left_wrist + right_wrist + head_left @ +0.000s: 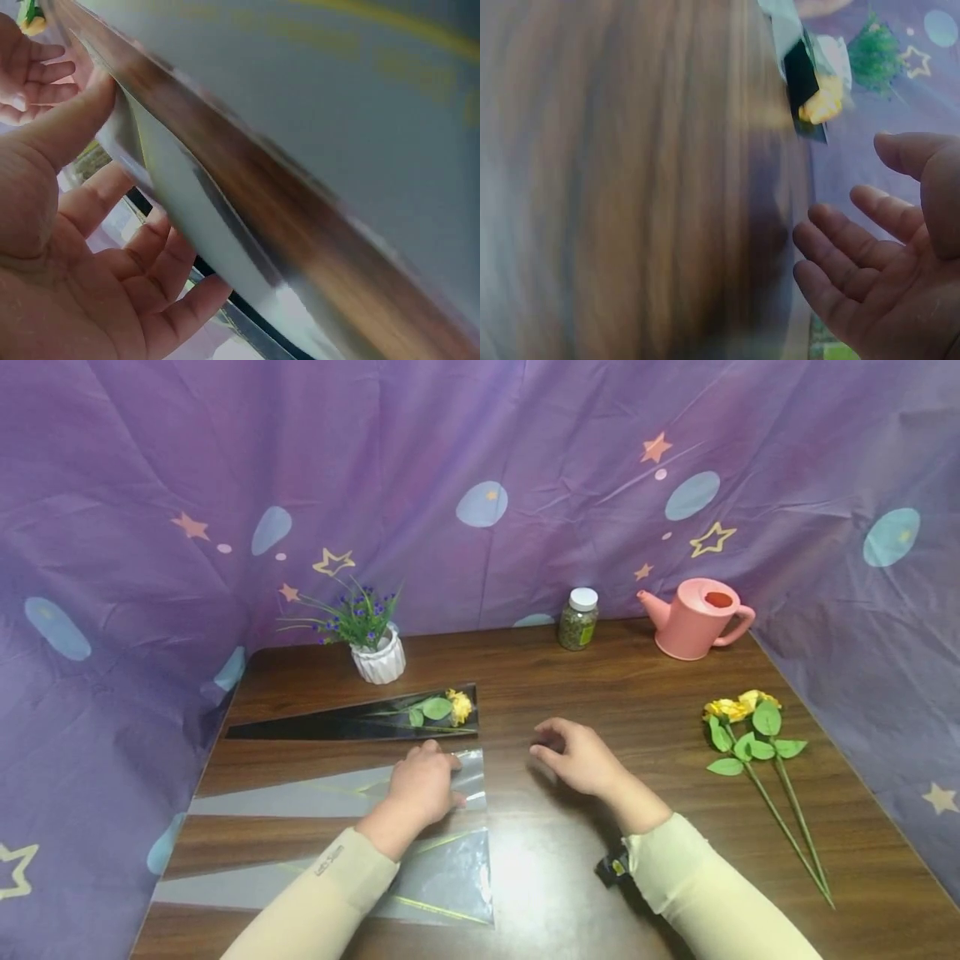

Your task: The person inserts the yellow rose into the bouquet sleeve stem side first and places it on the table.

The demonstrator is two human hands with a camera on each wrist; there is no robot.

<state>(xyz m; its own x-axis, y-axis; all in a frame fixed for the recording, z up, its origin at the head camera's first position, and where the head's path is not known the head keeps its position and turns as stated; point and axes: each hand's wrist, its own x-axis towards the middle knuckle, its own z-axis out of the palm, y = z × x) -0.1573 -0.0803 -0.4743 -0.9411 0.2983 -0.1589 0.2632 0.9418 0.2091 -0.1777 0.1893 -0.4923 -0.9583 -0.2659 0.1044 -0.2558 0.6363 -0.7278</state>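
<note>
Touching a clear sleeve [330, 796], the left hand [423, 783] is loose, the right hand [576, 758] empty, relaxed; a black sleeve [330, 725] holds a yellow flower [460, 707].

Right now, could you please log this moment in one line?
left hand: touching middle sleeve; right hand: empty; black sleeve: one rose

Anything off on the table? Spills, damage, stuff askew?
Nothing stands out. The pink watering can, lidded jar and white flowerpot stand upright, and two yellow roses lie loose at the right. The middle flower sleeve seems slightly bowed, but the left hand has hold of it. No spill or damage shows.
</note>
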